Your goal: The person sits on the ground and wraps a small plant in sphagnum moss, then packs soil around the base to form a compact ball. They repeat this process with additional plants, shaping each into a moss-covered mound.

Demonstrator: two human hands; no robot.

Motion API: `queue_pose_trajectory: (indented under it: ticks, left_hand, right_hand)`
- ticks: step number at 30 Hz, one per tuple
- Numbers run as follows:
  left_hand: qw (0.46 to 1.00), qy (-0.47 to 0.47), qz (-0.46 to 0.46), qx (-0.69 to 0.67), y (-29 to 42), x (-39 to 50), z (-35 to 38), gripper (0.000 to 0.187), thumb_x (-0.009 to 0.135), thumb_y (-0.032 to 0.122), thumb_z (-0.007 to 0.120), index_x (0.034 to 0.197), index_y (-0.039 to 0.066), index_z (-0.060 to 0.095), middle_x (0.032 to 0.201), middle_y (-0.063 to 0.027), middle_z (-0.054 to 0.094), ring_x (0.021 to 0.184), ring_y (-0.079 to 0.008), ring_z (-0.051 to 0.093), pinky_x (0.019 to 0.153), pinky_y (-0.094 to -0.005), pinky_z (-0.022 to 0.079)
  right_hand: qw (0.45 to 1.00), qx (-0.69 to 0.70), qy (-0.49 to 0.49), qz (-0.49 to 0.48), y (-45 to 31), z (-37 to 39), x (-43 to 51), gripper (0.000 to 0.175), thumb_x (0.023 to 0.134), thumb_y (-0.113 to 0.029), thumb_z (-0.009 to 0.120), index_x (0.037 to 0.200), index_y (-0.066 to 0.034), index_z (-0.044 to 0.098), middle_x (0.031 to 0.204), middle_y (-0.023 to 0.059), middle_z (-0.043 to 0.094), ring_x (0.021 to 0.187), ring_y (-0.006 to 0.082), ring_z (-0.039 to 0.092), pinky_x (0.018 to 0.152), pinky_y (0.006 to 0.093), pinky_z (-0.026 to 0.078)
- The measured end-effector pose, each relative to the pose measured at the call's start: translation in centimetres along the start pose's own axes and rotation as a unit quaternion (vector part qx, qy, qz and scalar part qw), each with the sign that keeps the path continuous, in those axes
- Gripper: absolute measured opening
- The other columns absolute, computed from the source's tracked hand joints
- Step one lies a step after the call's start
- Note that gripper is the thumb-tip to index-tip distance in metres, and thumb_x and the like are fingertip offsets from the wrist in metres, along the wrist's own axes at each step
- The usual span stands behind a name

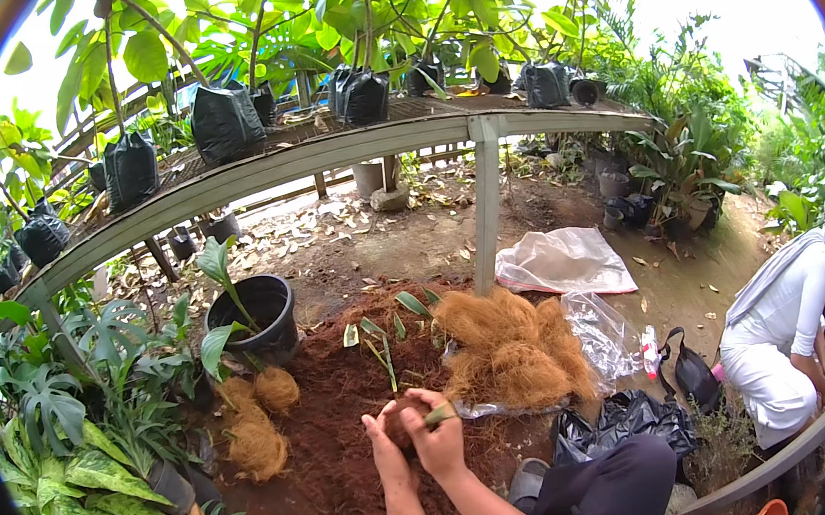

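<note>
Cupped from both sides, a ball of brown growing medium [403,423] sits between my left hand [387,449] and my right hand [437,436]. A small plant cutting [389,365] with narrow leaves rises from the ball. Beneath my hands spreads a heap of reddish-brown coco peat [325,432]. Several more leafy cuttings [411,304] lie or stand in the heap beyond my hands. To the right is a pile of tan coconut fibre [512,345]. Fibre-wrapped balls [257,447] rest on the left, near a black plastic pot [268,321] holding a leafy plant.
A wooden bench [340,144] carries black-bagged plants [226,122]; its post [486,204] stands ahead. A white sack [564,264], clear plastic [601,328] and black plastic bags [626,420] lie right. Another person [781,324] crouches at far right. Variegated foliage [82,488] crowds the left.
</note>
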State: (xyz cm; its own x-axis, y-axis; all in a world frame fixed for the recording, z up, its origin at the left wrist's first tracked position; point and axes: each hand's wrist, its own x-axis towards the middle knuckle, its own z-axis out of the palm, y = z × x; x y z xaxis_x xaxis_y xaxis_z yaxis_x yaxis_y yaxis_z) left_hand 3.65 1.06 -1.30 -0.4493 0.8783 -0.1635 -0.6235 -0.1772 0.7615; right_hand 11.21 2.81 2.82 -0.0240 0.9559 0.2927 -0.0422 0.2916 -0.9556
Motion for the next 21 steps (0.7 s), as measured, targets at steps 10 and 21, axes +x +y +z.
queue_pose_trajectory:
  ticks: [10, 21]
  left_hand:
    - [0.993, -0.010, -0.066, -0.097, 0.8, -0.5, -1.2, 0.063, 0.102, 0.063, 0.041, 0.118, 0.005, 0.062, 0.107, -0.0087, 0.068, 0.095, -0.0244, 0.068, 0.084, -0.0390, 0.056]
    - [0.997, 0.016, 0.070, -0.003, -0.4, -0.4, 1.2, 0.083, 0.100, 0.073, 0.033, 0.131, 0.000, 0.058, 0.119, -0.0120, 0.067, 0.106, -0.0250, 0.066, 0.096, -0.0400, 0.052]
  right_hand:
    - [0.978, -0.093, -0.110, -0.153, -0.5, -1.0, -0.3, 0.042, 0.084, -0.028, 0.080, 0.114, -0.0020, 0.069, 0.116, 0.0156, 0.069, 0.108, 0.0330, 0.067, 0.096, 0.0393, 0.052]
    - [0.999, -0.003, 0.017, 0.034, -1.7, -1.7, 0.7, 0.049, 0.094, -0.042, 0.072, 0.115, 0.0022, 0.067, 0.105, 0.0157, 0.069, 0.098, 0.0243, 0.067, 0.089, 0.0350, 0.051]
